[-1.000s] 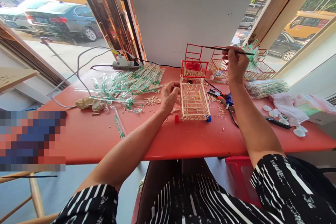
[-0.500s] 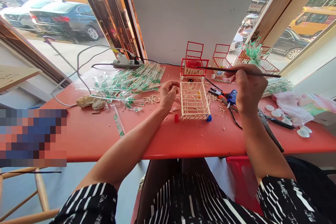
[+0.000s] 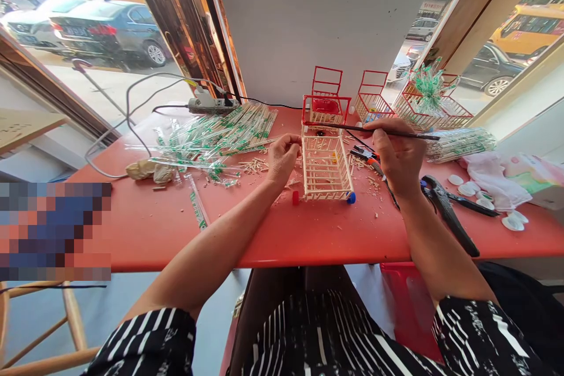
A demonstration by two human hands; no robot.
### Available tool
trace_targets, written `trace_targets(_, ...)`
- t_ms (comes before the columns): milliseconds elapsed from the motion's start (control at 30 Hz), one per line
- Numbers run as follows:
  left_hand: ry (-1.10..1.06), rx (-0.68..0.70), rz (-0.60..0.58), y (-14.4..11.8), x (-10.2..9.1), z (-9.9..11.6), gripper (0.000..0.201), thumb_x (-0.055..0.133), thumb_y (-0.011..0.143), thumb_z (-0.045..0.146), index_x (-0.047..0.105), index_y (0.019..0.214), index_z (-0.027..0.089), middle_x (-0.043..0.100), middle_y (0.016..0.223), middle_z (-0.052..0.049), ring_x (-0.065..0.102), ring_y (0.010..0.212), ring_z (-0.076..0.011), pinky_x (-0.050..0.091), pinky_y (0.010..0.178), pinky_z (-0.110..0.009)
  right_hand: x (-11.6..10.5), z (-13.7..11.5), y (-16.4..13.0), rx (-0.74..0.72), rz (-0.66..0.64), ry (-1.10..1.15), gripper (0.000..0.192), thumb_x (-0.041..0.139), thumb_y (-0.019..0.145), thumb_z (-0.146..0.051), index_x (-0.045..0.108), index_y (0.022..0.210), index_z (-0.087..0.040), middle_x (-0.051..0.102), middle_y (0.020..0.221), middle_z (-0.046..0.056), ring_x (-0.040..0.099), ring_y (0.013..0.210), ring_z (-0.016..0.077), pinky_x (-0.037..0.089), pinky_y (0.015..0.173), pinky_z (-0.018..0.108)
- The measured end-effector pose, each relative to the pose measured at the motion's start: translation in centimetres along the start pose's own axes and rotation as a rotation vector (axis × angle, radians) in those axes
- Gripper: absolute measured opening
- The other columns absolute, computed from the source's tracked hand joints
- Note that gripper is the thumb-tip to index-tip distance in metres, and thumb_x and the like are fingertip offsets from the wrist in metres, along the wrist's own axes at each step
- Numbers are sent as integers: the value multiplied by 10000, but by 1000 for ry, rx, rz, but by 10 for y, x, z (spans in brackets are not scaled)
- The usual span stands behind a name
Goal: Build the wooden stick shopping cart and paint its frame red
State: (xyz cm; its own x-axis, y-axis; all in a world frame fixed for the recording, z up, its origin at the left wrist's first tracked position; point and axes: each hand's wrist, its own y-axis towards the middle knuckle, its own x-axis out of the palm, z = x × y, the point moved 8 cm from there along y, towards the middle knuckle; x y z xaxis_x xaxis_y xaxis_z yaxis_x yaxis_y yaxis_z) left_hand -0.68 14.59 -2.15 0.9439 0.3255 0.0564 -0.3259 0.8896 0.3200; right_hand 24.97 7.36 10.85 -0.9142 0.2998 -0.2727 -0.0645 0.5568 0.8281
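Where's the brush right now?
Head view, centre-right: the brush is in the right hand, lying level, its tip at the far rim of the unpainted cart.

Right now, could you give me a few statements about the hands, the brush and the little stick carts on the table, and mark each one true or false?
1. The right hand holds a thin brush that lies nearly level. True.
2. The left hand lies flat on the table, far from any cart. False: it touches the left side of the unpainted cart.
3. The unpainted cart has a red wheel and a blue wheel at its near end. True.
4. The power strip lies to the right of the carts. False: it lies at the far left, behind the wrapped sticks.
5. The painted carts are blue. False: red.
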Motion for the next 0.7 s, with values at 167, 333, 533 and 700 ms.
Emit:
trace_targets(167, -12, 4, -12, 0, 0, 1, 195, 558, 727, 157, 745, 746, 209, 668, 650, 20, 604, 610, -132, 450, 618, -240, 0, -2, 0, 14, -12, 12, 239, 635, 1032, -429, 837, 1001, -304, 814, 973, 29, 782, 952, 223, 643, 896, 407)
trace_targets(333, -12, 10, -13, -2, 0, 3, 193, 559, 740, 152, 743, 750, 208, 669, 650, 20, 616, 613, -134, 448, 621, -243, 0, -6, 1, -3, -2, 57, 209, 659, 1023, -381, 842, 1003, -283, 829, 962, 17, 776, 919, 208, 628, 883, 395)
trace_targets(533, 12, 2, 1, -1, -1, 3, 189, 568, 742, 144, 743, 744, 212, 678, 656, 21, 628, 624, -141, 453, 629, -243, 3, -5, -1, -8, -20, 37, 226, 638, 1030, -373, 860, 1011, -329, 828, 973, 20, 794, 932, 219, 657, 890, 403)
trace_targets(700, 18, 12, 0, 0, -1, 2, 189, 575, 742, 150, 754, 754, 209, 681, 659, 21, 626, 617, -134, 453, 634, -242, 1, -5, -1, -8, -11, 10, 232, 629, 1020, -375, 856, 1002, -334, 833, 985, 24, 796, 942, 227, 672, 907, 414)
